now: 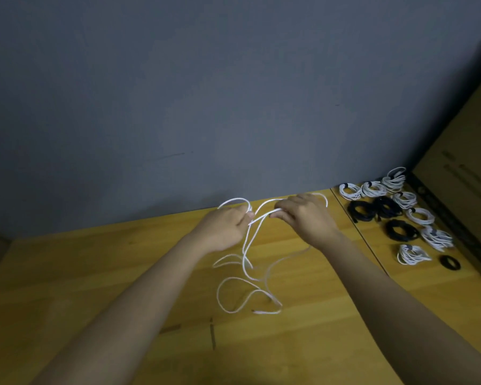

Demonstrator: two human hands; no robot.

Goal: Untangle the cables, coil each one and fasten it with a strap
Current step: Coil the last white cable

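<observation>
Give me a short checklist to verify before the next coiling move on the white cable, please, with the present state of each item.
1. Both hands hold the cable: ok. The left hand and the right hand each grip a strand.
2. Loose part lies free on the table: ok, though its loops cross each other.
3. Cable end visible: ok, a plug lies near the front loop.
4. No knot in the loose part: cannot tell.
5. Strap within reach: cannot tell, none is plainly visible.
6. Finished coils away from the loose cable: ok, they lie apart at the right.
</observation>
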